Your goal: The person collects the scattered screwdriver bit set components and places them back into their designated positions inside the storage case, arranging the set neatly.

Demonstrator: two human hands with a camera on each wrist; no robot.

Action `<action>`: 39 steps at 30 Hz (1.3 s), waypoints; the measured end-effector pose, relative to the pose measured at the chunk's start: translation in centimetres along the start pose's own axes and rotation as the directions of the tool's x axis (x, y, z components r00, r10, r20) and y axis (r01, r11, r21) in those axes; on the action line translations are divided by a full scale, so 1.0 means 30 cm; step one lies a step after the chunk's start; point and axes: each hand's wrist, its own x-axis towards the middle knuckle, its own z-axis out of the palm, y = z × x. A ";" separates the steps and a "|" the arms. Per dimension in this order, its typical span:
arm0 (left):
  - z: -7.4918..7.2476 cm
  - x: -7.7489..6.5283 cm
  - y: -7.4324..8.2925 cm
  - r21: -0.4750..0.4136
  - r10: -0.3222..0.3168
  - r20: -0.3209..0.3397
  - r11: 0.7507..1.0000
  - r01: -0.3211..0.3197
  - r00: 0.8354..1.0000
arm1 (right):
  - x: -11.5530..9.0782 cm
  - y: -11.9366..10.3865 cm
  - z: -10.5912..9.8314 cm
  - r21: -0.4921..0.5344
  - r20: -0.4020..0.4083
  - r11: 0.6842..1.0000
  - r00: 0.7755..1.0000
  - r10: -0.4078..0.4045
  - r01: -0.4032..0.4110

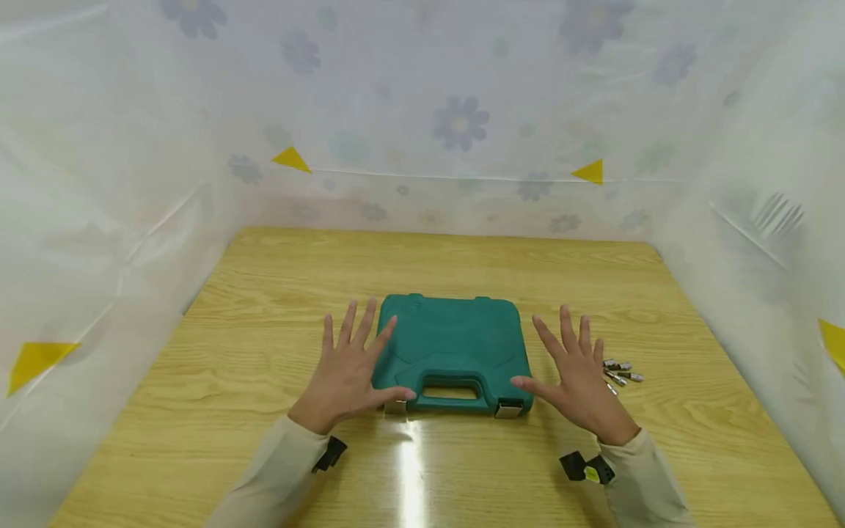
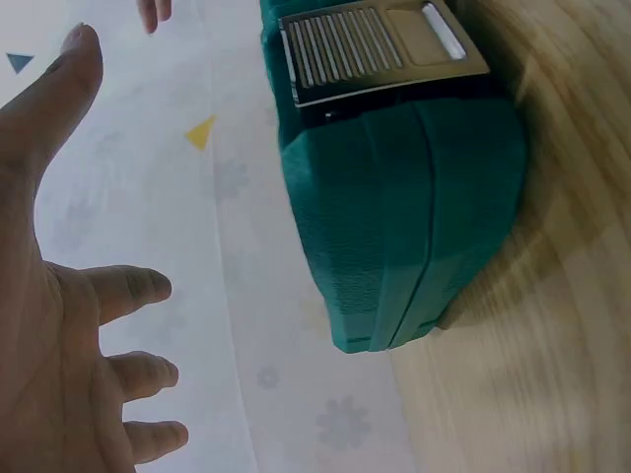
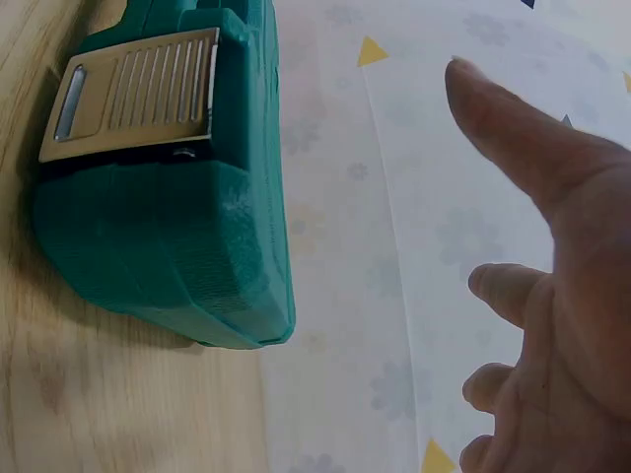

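Note:
A green plastic carrying case [image 1: 455,334] lies flat on the wooden table, lid closed, its handle side toward me. Metal latches show at its front corners, the left latch [image 2: 380,49] and the right latch [image 3: 138,94]. Above the case's left side hovers my left hand [image 1: 350,378], fingers spread and straight, holding nothing. My right hand [image 1: 577,378] is spread the same way by the case's right side, also without anything in it. Both wrist views show a gap between palm and case. Beside my right hand lie several small metal socket bits [image 1: 620,374], partly hidden behind it.
The wooden table [image 1: 264,293] is enclosed by pale flowered sheeting [image 1: 396,110] at the back and sides. Yellow triangle markers [image 1: 587,171] are stuck on the sheeting. A small dark wrist camera [image 1: 587,467] sits by my right cuff.

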 end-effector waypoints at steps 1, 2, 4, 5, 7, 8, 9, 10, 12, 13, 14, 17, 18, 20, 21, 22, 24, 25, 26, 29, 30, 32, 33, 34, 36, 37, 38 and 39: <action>0.005 0.002 -0.003 -0.001 0.002 0.004 1.000 -0.002 1.000 | 0.001 0.003 0.002 0.011 0.008 1.000 1.000 -0.005 0.005; 0.010 0.004 -0.005 -0.004 0.003 0.008 1.000 -0.003 1.000 | 0.003 0.006 0.005 0.018 0.018 1.000 1.000 -0.010 0.010; 0.021 0.009 -0.012 -0.013 0.009 0.021 1.000 -0.009 1.000 | 0.007 0.013 0.012 0.032 0.040 0.999 0.999 -0.023 0.022; 0.027 0.014 -0.016 -0.018 0.015 0.027 1.000 -0.015 1.000 | 0.009 0.018 0.017 0.033 0.050 0.999 0.998 -0.032 0.030; 0.039 0.023 -0.024 -0.032 0.028 0.041 0.999 -0.027 0.999 | 0.013 0.027 0.026 0.043 0.064 0.997 0.996 -0.067 0.064; 0.045 0.027 -0.027 -0.042 0.034 0.048 0.999 -0.032 0.998 | 0.015 0.033 0.032 0.048 0.067 0.995 0.994 -0.088 0.085; 0.051 0.031 -0.030 -0.052 0.043 0.055 0.998 -0.040 0.998 | 0.017 0.038 0.040 0.054 0.069 0.993 0.991 -0.112 0.108; 0.057 0.035 -0.034 -0.058 0.049 0.059 0.997 -0.046 0.997 | 0.018 0.044 0.047 0.058 0.069 0.990 0.988 -0.136 0.132; 0.068 0.041 -0.037 -0.078 0.062 0.068 0.995 -0.057 0.996 | 0.021 0.054 0.059 0.077 0.068 0.982 0.982 -0.178 0.172; 0.072 0.044 -0.039 -0.089 0.068 0.072 0.994 -0.062 0.995 | 0.022 0.058 0.066 0.087 0.070 0.979 0.979 -0.192 0.186; 0.078 0.046 -0.040 -0.096 0.076 0.075 0.993 -0.069 0.994 | 0.024 0.062 0.071 0.100 0.070 0.976 0.977 -0.202 0.195; 0.094 0.053 -0.043 -0.100 0.100 0.090 0.991 -0.091 0.991 | 0.029 0.069 0.081 0.141 0.090 0.971 0.974 -0.209 0.195; 0.099 0.055 -0.044 -0.102 0.107 0.096 0.990 -0.097 0.990 | 0.030 0.071 0.085 0.155 0.102 0.970 0.973 -0.206 0.189; 0.110 0.058 -0.045 -0.108 0.118 0.116 0.989 -0.105 0.986 | 0.032 0.074 0.090 0.190 0.126 0.967 0.973 -0.196 0.170; 0.115 0.059 -0.046 -0.118 0.123 0.126 0.987 -0.108 0.984 | 0.032 0.075 0.093 0.205 0.139 0.966 0.972 -0.190 0.159; 0.119 0.059 -0.046 -0.133 0.128 0.135 0.985 -0.110 0.983 | 0.033 0.077 0.096 0.216 0.152 0.965 0.971 -0.185 0.150; 0.126 0.058 -0.046 -0.161 0.136 0.151 0.981 -0.112 0.979 | 0.034 0.081 0.103 0.232 0.171 0.963 0.969 -0.179 0.137; 0.129 0.057 -0.046 -0.170 0.140 0.158 0.979 -0.112 0.977 | 0.033 0.082 0.105 0.237 0.175 0.962 0.968 -0.178 0.134; 0.133 0.057 -0.047 -0.178 0.144 0.164 0.977 -0.114 0.976 | 0.033 0.083 0.108 0.235 0.181 0.963 0.967 -0.177 0.133; 0.140 0.056 -0.047 -0.182 0.158 0.164 0.975 -0.127 0.974 | 0.034 0.088 0.116 0.222 0.185 0.964 0.965 -0.186 0.143; 0.142 0.055 -0.047 -0.182 0.162 0.160 0.974 -0.133 0.974 | 0.034 0.089 0.118 0.218 0.186 0.965 0.964 -0.188 0.146; 0.143 0.053 -0.046 -0.180 0.171 0.151 0.973 -0.143 0.974 | 0.033 0.090 0.122 0.216 0.188 0.965 0.964 -0.189 0.147; 0.143 0.052 -0.047 -0.181 0.175 0.146 0.972 -0.148 0.974 | 0.034 0.090 0.124 0.217 0.189 0.965 0.964 -0.189 0.147; 0.144 0.050 -0.048 -0.183 0.178 0.145 0.971 -0.150 0.973 | 0.034 0.090 0.125 0.217 0.191 0.965 0.964 -0.187 0.144; 0.145 0.046 -0.052 -0.187 0.181 0.151 0.971 -0.151 0.972 | 0.032 0.091 0.127 0.215 0.196 0.967 0.965 -0.177 0.134; 0.145 0.044 -0.055 -0.192 0.183 0.154 0.970 -0.152 0.971 | 0.032 0.091 0.127 0.212 0.198 0.969 0.965 -0.172 0.129; 0.146 0.043 -0.059 -0.201 0.186 0.156 0.968 -0.153 0.970 | 0.031 0.091 0.127 0.211 0.201 0.970 0.965 -0.167 0.123; 0.146 0.041 -0.062 -0.209 0.187 0.161 0.966 -0.152 0.969 | 0.031 0.091 0.129 0.206 0.202 0.971 0.966 -0.162 0.120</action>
